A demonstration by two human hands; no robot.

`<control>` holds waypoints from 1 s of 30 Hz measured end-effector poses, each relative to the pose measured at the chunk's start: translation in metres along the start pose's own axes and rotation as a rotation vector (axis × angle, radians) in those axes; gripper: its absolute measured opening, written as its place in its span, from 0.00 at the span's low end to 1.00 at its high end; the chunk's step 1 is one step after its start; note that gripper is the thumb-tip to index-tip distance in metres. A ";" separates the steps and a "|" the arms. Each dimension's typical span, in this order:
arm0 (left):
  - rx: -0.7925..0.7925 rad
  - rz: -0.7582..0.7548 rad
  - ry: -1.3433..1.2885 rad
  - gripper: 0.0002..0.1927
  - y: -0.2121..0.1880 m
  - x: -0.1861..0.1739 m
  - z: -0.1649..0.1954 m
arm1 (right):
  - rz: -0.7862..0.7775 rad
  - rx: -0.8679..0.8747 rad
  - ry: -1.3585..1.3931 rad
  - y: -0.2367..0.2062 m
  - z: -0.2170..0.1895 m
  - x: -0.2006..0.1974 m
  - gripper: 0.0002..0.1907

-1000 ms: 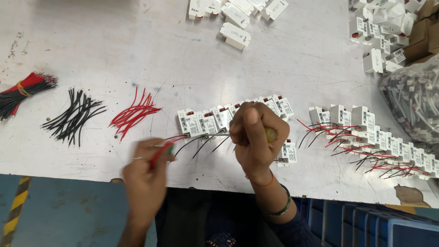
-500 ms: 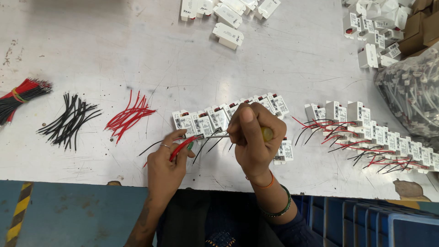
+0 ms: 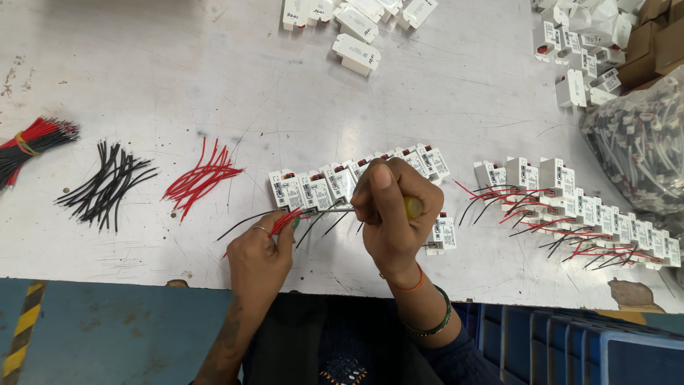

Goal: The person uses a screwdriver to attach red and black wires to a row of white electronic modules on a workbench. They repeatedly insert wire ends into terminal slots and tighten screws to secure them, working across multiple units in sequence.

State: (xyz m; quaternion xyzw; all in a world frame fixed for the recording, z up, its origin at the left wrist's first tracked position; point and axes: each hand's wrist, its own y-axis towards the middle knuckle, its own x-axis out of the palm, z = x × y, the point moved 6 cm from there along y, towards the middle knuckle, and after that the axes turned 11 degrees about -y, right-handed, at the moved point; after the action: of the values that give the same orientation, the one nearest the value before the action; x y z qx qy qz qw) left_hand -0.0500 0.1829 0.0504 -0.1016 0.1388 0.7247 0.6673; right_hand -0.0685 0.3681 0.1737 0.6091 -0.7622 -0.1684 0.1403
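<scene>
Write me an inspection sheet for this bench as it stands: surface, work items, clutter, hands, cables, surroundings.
Surface: white worktable, scratched and stained.
Work items: row of white modules by the hands; wired modules lined up at right.
Clutter: loose white modules at top; more white modules at top right; clear bag of parts at right.
Hands: left hand pinches a red wire at the row; right hand grips a yellow-handled tool.
Cables: loose black wires, loose red wires, tied red-and-black bundle at left.
Surroundings: blue bins and a blue floor below the table edge.
</scene>
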 end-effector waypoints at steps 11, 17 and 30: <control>0.338 0.097 0.114 0.07 -0.005 0.008 0.006 | -0.003 0.014 0.012 0.000 0.007 0.005 0.21; 0.347 0.104 0.125 0.07 -0.003 0.009 0.010 | -0.008 0.023 0.000 0.003 0.009 0.006 0.21; 0.349 0.100 0.142 0.05 -0.001 0.014 0.009 | -0.026 -0.018 0.019 0.004 0.007 0.006 0.21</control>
State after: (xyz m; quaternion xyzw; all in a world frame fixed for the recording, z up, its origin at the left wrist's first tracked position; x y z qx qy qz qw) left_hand -0.0498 0.1991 0.0543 -0.0283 0.3140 0.7130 0.6263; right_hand -0.0766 0.3636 0.1689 0.6192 -0.7514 -0.1712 0.1508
